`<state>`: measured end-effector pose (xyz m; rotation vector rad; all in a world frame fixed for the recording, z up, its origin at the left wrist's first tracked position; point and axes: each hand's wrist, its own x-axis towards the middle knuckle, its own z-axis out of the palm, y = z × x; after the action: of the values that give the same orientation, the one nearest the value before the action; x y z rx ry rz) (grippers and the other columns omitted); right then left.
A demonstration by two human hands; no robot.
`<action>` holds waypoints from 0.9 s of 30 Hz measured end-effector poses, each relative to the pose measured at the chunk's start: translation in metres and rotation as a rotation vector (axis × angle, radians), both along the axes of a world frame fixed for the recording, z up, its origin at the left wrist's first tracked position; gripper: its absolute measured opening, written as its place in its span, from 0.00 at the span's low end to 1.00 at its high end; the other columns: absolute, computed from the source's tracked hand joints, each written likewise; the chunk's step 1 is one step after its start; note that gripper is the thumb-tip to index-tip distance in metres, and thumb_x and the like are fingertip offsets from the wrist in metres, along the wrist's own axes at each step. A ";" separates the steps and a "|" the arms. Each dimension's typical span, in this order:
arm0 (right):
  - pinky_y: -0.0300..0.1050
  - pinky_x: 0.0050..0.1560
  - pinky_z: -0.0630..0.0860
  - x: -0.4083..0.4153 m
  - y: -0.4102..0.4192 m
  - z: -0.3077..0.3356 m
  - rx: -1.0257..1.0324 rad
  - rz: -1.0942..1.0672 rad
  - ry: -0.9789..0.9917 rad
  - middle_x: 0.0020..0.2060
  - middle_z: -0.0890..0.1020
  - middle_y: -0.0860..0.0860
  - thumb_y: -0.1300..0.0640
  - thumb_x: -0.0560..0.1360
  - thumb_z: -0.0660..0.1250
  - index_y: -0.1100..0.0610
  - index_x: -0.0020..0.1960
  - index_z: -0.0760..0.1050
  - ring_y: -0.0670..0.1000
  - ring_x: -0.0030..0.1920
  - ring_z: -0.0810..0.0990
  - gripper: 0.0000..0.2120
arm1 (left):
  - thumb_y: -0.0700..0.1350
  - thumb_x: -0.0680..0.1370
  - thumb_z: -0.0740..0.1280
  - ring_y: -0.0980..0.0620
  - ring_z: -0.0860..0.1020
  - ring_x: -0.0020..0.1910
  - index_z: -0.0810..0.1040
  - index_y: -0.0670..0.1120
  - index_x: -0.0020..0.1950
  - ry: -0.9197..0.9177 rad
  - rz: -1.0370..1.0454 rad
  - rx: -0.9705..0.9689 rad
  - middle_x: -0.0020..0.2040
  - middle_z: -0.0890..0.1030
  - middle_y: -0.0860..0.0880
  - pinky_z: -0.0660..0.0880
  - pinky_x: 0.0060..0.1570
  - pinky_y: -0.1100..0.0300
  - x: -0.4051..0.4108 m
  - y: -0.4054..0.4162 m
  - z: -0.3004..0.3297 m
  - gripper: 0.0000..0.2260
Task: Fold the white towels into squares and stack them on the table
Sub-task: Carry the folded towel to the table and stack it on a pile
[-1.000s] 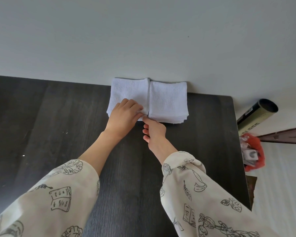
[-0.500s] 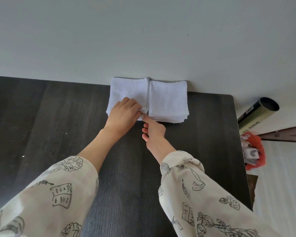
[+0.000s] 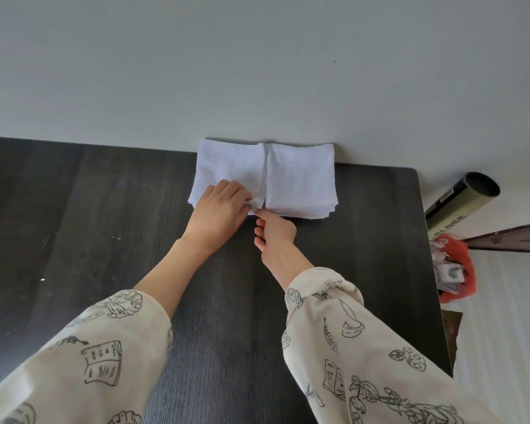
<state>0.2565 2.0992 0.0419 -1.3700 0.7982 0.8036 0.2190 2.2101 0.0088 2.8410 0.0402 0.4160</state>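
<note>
While the left hand point(image 3: 219, 206) pinches the left towel point(image 3: 227, 169) at its near edge, the right hand point(image 3: 276, 234) points, fingers curled.

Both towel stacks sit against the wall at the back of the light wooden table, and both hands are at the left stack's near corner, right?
One detail is wrong: the table is dark, nearly black, as the head view shows. The rest holds: both stacks sit against the wall, and the left hand and right hand are at the left stack's near corner.

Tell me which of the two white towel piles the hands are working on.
The left pile: the left hand pinches its near right corner, right hand fingertip touching there. The right pile lies untouched.
</note>
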 end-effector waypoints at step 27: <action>0.40 0.42 0.74 -0.003 -0.011 -0.012 0.109 0.014 -0.010 0.38 0.78 0.50 0.59 0.75 0.66 0.56 0.54 0.77 0.47 0.37 0.75 0.08 | 0.39 0.72 0.65 0.44 0.75 0.36 0.76 0.41 0.42 -0.061 0.081 0.083 0.39 0.77 0.46 0.69 0.34 0.54 0.003 -0.008 -0.014 0.02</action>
<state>0.2533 2.0878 0.0299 -1.2832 0.7269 0.8384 0.2215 2.2018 -0.0052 2.9137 0.1287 0.5332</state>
